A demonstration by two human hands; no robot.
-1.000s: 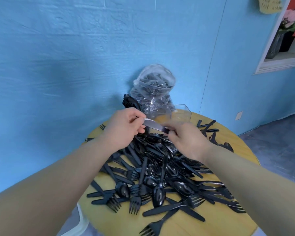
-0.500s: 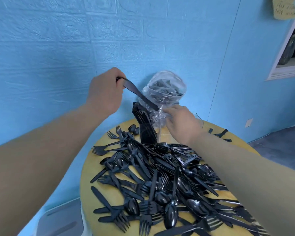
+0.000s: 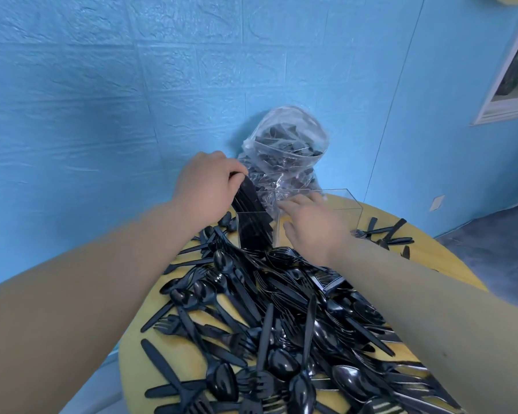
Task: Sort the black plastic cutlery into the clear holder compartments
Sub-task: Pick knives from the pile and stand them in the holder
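A heap of black plastic forks, spoons and knives (image 3: 281,318) covers the round yellow table (image 3: 449,264). The clear holder (image 3: 349,204) stands at the table's far side. Its left compartment holds a bundle of black knives (image 3: 253,222) standing on end and leaning left. My left hand (image 3: 207,186) curls over the tops of those knives, fingers on their upper ends. My right hand (image 3: 311,225) lies with straight fingers against the holder's front, over the right compartment.
A clear plastic bag (image 3: 284,156) with more black cutlery stands behind the holder against the blue wall. A few loose pieces (image 3: 383,234) lie at the table's right. A white frame (image 3: 503,94) hangs on the right wall.
My left hand came down from above with the knife and now sits on the bundle in the left compartment. My right hand moved onto the holder's front.
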